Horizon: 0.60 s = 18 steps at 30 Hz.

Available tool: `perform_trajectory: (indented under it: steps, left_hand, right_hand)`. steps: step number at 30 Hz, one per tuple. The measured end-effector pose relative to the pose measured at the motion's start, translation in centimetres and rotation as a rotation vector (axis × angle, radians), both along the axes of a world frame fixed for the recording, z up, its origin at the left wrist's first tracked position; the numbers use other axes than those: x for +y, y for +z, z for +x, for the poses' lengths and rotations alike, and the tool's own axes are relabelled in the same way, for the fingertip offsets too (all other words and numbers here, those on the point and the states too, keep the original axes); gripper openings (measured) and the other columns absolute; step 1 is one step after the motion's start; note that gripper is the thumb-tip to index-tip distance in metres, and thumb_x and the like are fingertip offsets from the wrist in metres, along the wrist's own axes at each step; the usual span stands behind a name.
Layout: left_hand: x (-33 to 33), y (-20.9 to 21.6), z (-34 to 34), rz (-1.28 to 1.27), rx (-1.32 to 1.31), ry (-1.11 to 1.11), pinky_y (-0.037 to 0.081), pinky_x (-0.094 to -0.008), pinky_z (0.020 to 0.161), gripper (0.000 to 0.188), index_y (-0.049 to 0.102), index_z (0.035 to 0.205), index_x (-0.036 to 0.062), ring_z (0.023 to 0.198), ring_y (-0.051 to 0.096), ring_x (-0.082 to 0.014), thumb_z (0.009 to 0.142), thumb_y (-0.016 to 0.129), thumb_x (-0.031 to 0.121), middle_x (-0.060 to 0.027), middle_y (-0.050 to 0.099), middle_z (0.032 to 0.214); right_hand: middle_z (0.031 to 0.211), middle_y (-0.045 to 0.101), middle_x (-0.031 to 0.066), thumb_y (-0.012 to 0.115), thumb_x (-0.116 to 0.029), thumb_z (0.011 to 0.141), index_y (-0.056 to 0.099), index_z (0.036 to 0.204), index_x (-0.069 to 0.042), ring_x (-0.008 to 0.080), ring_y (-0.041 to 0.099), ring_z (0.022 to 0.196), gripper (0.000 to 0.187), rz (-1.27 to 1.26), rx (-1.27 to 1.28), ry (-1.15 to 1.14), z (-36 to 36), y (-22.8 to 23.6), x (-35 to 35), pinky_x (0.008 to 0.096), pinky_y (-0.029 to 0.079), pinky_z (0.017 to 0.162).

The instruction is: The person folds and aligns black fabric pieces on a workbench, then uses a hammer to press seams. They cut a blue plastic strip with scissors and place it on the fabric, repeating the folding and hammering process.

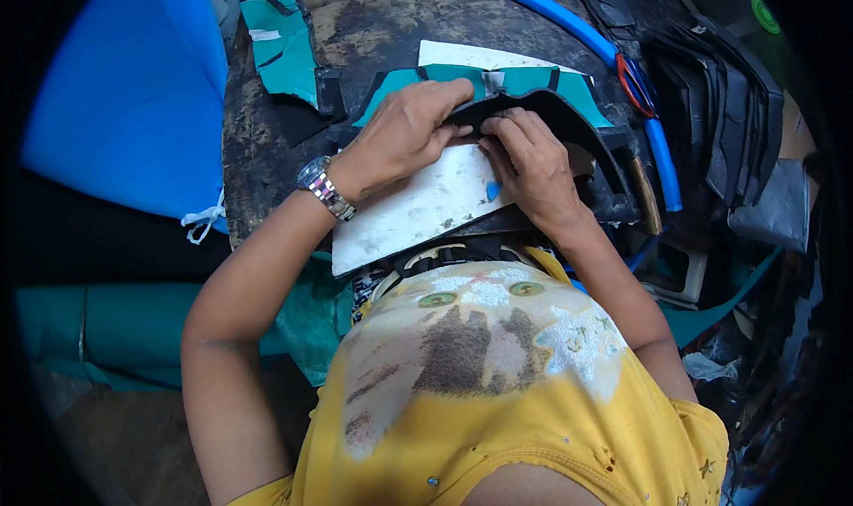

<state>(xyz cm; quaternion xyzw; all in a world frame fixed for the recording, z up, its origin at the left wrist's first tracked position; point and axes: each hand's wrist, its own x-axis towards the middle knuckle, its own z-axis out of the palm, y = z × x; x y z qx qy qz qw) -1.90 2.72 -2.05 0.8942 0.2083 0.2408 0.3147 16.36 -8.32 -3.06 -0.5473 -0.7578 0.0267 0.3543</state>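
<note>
Both hands (404, 133) (530, 164) pressed flat, side-by-side

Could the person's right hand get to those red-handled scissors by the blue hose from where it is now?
Probably yes. The red-handled scissors lie in the open against the blue hose, up and to the right of the right hand, with nothing covering them. But that hand is pressing the black curved piece and would have to let go.

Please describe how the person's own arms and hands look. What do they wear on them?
Both forearms are bare, with no gloves and no long sleeves. The left hand has a silver metal link wristwatch on its wrist. The right hand wears nothing that I can see. The shirt is yellow, and a short sleeve shows at the right shoulder.
</note>
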Motion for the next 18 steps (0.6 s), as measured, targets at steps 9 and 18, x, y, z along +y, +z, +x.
perform_trajectory:
  steps: [9, 18]
  left_hand:
    - [0.3, 1.1, 0.1, -0.296, 0.105, 0.019, 0.046, -0.0348, 0.066, 0.026, 0.054, 0.105, -0.0015, 0.069, 0.050, -0.0166, 0.089, 0.071, 0.009, -0.0163, 0.059, 0.082]
    - [-0.3, 1.5, 1.4, 0.237, 0.236, 0.063, 0.051, -0.0497, 0.068, 0.026, 0.052, 0.107, 0.0001, 0.083, 0.065, -0.0424, 0.085, 0.063, 0.006, -0.0238, 0.067, 0.088]
  right_hand:
    - [0.095, 0.061, 0.0131, 0.073, 0.003, 0.080, 0.060, 0.100, -0.002, 0.0331, 0.062, 0.091, 0.025, -0.042, 0.039, -0.029, -0.3, 0.1, 0.2, 0.0410, 0.051, 0.078]
    - [0.105, 0.059, 0.0121, 0.073, 0.003, 0.080, 0.063, 0.109, -0.003, 0.0327, 0.060, 0.097, 0.031, -0.100, 0.018, -0.032, -0.4, 0.0, 0.0, 0.0402, 0.051, 0.083]
